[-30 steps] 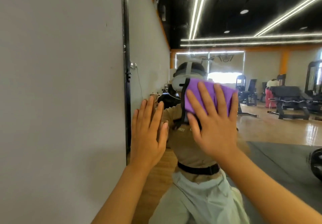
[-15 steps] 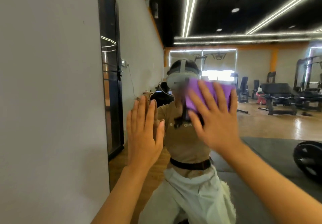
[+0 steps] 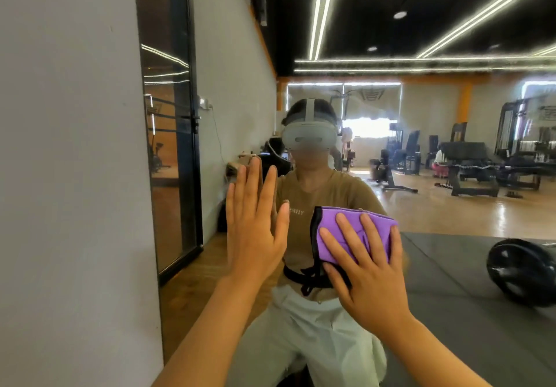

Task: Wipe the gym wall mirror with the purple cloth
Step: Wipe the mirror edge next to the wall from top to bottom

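Purple cloth (image 3: 355, 236) lies flat against the gym wall mirror (image 3: 451, 206), folded into a rough rectangle with its long axis running left to right and tilting slightly down to the right, a dark-edged end pointing left. Right hand (image 3: 367, 269) presses it to the glass with straight, spread fingers over its lower half. Left hand (image 3: 255, 230), apart from the cloth on its left, rests flat and upright on the mirror beside the grey wall (image 3: 66, 176), fingers pointing up.
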